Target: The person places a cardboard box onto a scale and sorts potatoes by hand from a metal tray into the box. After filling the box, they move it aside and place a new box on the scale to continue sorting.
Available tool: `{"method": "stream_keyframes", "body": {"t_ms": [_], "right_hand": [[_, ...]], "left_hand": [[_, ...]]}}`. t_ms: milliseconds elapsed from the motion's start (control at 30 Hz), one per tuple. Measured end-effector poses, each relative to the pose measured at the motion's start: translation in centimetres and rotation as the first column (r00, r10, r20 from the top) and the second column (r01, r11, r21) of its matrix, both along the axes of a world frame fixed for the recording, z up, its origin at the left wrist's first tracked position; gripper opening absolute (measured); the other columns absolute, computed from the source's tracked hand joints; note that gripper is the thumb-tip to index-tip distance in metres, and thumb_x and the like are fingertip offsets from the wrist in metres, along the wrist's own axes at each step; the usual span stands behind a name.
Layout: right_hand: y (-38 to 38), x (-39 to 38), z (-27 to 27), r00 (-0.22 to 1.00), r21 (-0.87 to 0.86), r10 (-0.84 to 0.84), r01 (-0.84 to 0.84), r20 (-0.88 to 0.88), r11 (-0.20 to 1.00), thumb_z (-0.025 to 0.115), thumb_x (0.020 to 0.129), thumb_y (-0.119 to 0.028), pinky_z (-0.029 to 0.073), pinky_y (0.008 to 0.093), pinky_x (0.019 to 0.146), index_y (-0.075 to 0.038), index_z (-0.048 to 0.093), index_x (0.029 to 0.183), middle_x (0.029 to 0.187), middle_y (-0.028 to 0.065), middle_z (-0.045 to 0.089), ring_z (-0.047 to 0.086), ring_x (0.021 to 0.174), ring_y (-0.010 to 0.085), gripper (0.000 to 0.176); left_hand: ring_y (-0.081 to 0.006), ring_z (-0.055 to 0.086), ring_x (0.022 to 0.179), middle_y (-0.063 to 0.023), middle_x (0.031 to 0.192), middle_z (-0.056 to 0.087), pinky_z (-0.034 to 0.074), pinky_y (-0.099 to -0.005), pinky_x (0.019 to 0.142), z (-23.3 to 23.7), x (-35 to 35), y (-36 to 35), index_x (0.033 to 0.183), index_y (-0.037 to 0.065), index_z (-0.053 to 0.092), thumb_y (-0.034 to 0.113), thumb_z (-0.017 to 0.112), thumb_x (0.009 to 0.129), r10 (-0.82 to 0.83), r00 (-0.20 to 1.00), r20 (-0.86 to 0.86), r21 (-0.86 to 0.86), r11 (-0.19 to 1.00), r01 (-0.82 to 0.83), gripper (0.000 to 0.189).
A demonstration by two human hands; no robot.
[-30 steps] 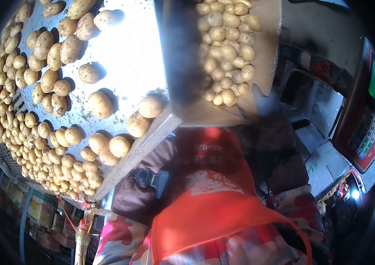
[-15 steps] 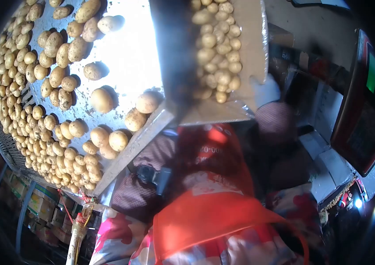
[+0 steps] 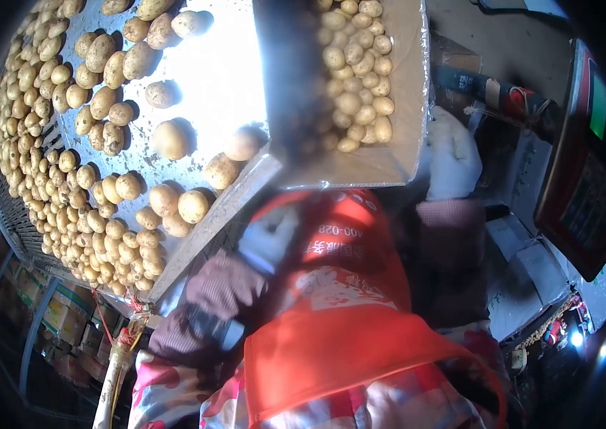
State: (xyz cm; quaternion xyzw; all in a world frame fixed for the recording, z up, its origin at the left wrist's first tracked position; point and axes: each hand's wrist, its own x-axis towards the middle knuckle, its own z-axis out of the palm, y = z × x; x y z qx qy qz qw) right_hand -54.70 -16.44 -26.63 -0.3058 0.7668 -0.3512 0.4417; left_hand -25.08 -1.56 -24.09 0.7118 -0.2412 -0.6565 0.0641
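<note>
My left hand (image 3: 271,236), in a pale glove and smeared by motion, is in front of my red apron (image 3: 339,264), just below the near rail of the sorting table. My right hand (image 3: 454,159), also gloved, is right at the outer side of the cardboard box (image 3: 403,107), with its fingers curled; what they hold, if anything, is hidden. Inside the box lie many small potatoes (image 3: 364,96). On the bright metal table (image 3: 224,93) larger potatoes (image 3: 167,139) are scattered, with a dense band of smaller ones (image 3: 81,236) along its left side.
A scale display (image 3: 582,164) with green screens stands at the right. Opened cartons (image 3: 532,264) are stacked below it. A pole (image 3: 113,379) tied with red string rises at the lower left, near the table's corner.
My left hand has come out from under the table rail to the front of my apron. My right hand shows more fully beside the box. The view has shifted slightly.
</note>
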Motion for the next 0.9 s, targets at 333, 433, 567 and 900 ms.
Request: {"method": "stream_keyframes", "body": {"t_ms": [333, 433, 567, 900], "right_hand": [[-4.1, 9.2, -9.8, 0.263, 0.584, 0.930, -0.724, -0.256, 0.366, 0.062, 0.092, -0.027, 0.054, 0.0475, 0.087, -0.025, 0.046, 0.145, 0.118, 0.0200, 0.060, 0.066, 0.103, 0.0356, 0.055], [-5.1, 9.2, -9.1, 0.312, 0.570, 0.929, -0.735, -0.197, 0.368, 0.063, 0.094, -0.025, 0.056, 0.0442, 0.083, -0.020, 0.053, 0.137, 0.113, 0.0178, 0.062, 0.066, 0.101, 0.0311, 0.044], [-3.3, 7.8, -8.4, 0.914, 0.187, 0.304, -0.359, 0.268, 0.915, 0.064, 0.096, -0.013, 0.055, 0.0332, 0.084, -0.009, 0.058, 0.134, 0.116, 0.0112, 0.065, 0.066, 0.098, 0.0195, 0.039], [-11.8, 10.0, -5.7, 0.882, 0.014, 0.372, -0.392, 0.290, 0.920, 0.064, 0.095, -0.013, 0.055, 0.0275, 0.075, -0.006, 0.066, 0.129, 0.112, 0.0072, 0.072, 0.067, 0.088, 0.0135, 0.034]], "left_hand": [[-0.0283, 0.057, 0.127, -0.0224, 0.143, 0.054, 0.045, -0.0387, 0.108, 8.0, 8.2, -3.4, 0.146, -0.006, 0.046, 0.010, 0.046, 0.106, 0.340, 0.793, 0.506, -0.764, 0.604, 0.229, 0.043], [-0.0297, 0.054, 0.132, -0.0200, 0.145, 0.052, 0.045, -0.0396, 0.110, 5.3, 12.3, -0.8, 0.147, -0.003, 0.047, 0.004, 0.052, 0.101, 0.250, 0.508, 0.824, -0.541, 0.612, 0.577, 0.046], [-0.0374, 0.058, 0.125, -0.0242, 0.138, 0.058, 0.045, -0.0436, 0.108, 5.1, 11.8, -1.4, 0.137, -0.004, 0.057, 0.005, 0.056, 0.093, 0.299, 0.523, 0.798, -0.581, 0.612, 0.536, 0.045], [-0.0372, 0.057, 0.126, -0.0221, 0.132, 0.063, 0.044, -0.0449, 0.108, 5.8, 11.4, -1.9, 0.135, -0.003, 0.060, 0.007, 0.057, 0.094, 0.266, 0.478, 0.837, -0.523, 0.646, 0.556, 0.042]]}}
